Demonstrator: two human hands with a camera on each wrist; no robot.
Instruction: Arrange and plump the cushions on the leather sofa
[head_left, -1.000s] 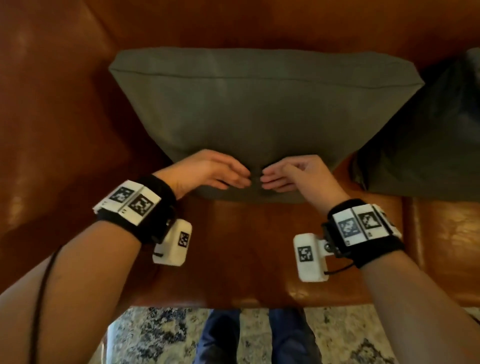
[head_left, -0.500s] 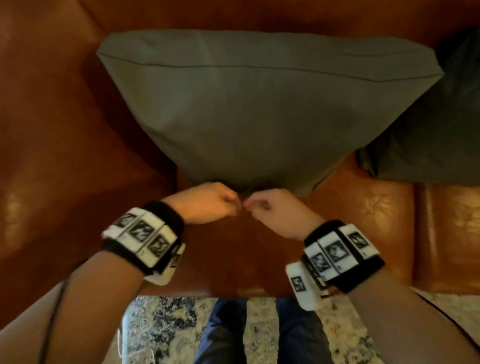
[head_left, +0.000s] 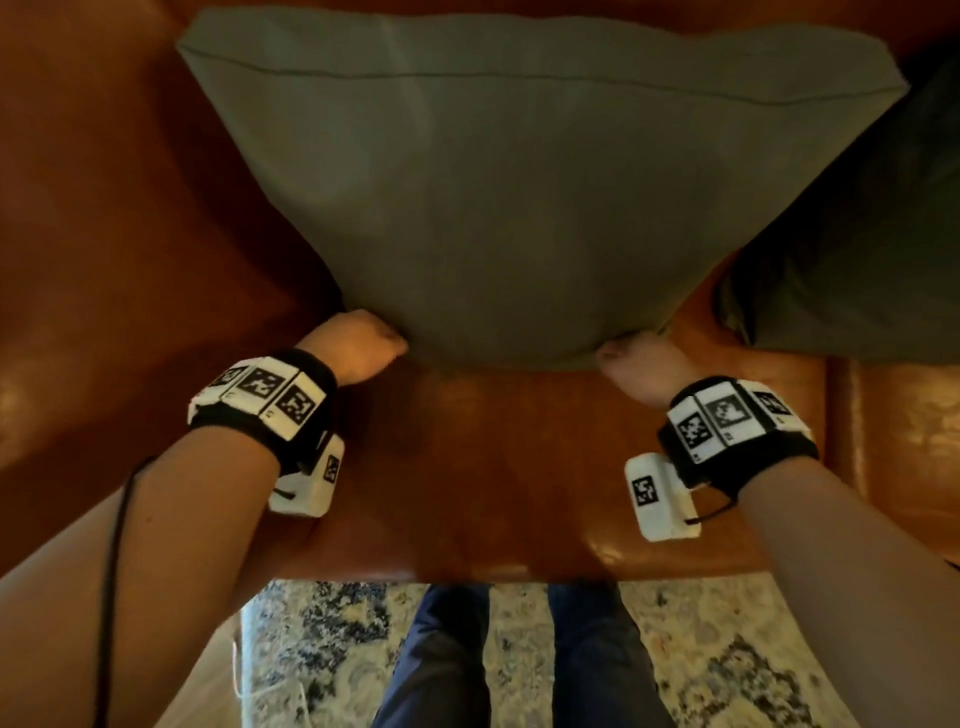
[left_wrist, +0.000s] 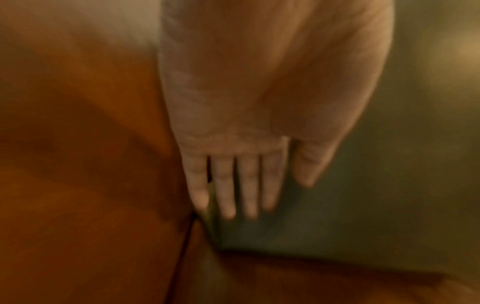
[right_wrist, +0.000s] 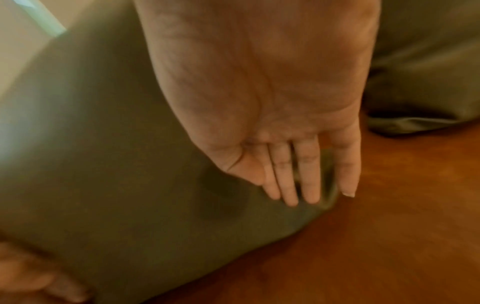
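A large grey-green cushion (head_left: 519, 182) stands on the brown leather sofa seat (head_left: 509, 467), leaning against the backrest. My left hand (head_left: 358, 348) is at its lower left corner. In the left wrist view the fingers (left_wrist: 233, 185) lie straight and flat against the cushion (left_wrist: 350, 205), next to the leather. My right hand (head_left: 639, 364) is at the lower right corner. Its fingers (right_wrist: 298, 176) are also straight and pressed against the cushion (right_wrist: 116, 164). In the head view the cushion's bottom edge hides both sets of fingertips.
A second, darker green cushion (head_left: 857, 234) lies on the seat to the right, close to the first one; the right wrist view shows this second cushion (right_wrist: 420, 72) too. The sofa's armrest (head_left: 104, 234) rises on the left. A patterned rug (head_left: 701, 665) and my legs are below the seat's front edge.
Both hands have moved apart, from the middle of the cushion's bottom edge out to its lower corners. The cushion fills more of the head view than before.
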